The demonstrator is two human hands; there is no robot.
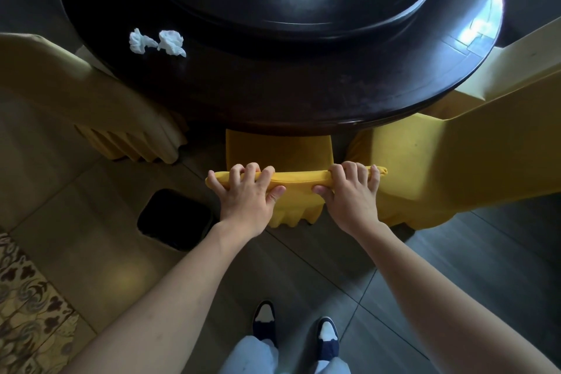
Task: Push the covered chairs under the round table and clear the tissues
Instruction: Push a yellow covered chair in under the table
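Chair (279,152): seat partly under tabletop (273,94); left hand (246,194) and right hand (352,194) grip its top rail for pushing. 2 tissues (156,42): uncleared.

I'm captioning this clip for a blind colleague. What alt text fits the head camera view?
Seen from above, a person's left hand and right hand grip the top of a yellow covered chair partly tucked under a dark round table. Two crumpled tissues lie on the table's left edge; more covered chairs flank it, and a black bin stands on the floor.
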